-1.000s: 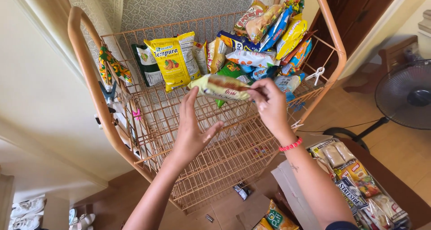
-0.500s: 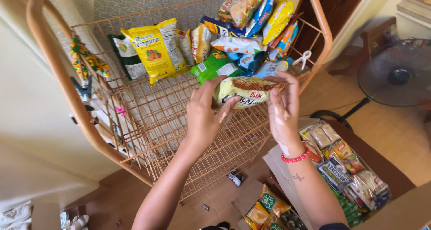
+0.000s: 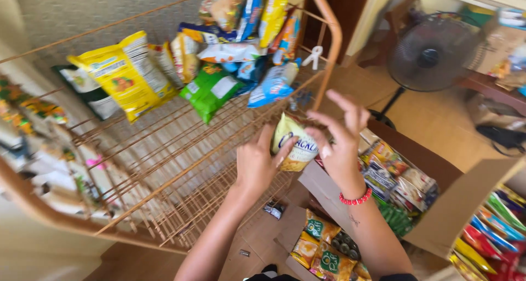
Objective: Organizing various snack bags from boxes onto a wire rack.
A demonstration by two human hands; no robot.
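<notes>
Packet: you have a small yellow snack packet [image 3: 296, 149] between both hands, held in the air just off the lower right edge of the wire display rack [image 3: 164, 166], above the open cardboard box [image 3: 438, 204].
Left hand: your left hand [image 3: 257, 163] cups the packet's left side, fingers curled narrow around it, thumb up along its face.
Right hand: your right hand [image 3: 339, 144] pinches the packet's right edge with thumb and forefinger; the other fingers are spread wide and free. A red bead bracelet [image 3: 356, 199] sits on that wrist.
Rack: its upper right corner is crowded with hanging packets, among them a big yellow bag [image 3: 129, 75], a green packet [image 3: 211, 92] and a pale blue packet [image 3: 274, 83]. The wires nearest your hands, along the lower edge, carry nothing.
Grip advice: hold the packet by its sealed edges, not its puffed middle, so the contents are not crushed. Keep it face out and flat.
Handling: a light, slippery foil packet, I judge; two hands steady it well, but the loose fingers of your right hand could snag a wire.
Watch: the picture is blurred by head motion, so I cannot tell whether the packet has a hang hole at its top.
Nearby: more packets lie in the box and on the floor at your feet; a standing fan [image 3: 430, 53] is well apart.
</notes>
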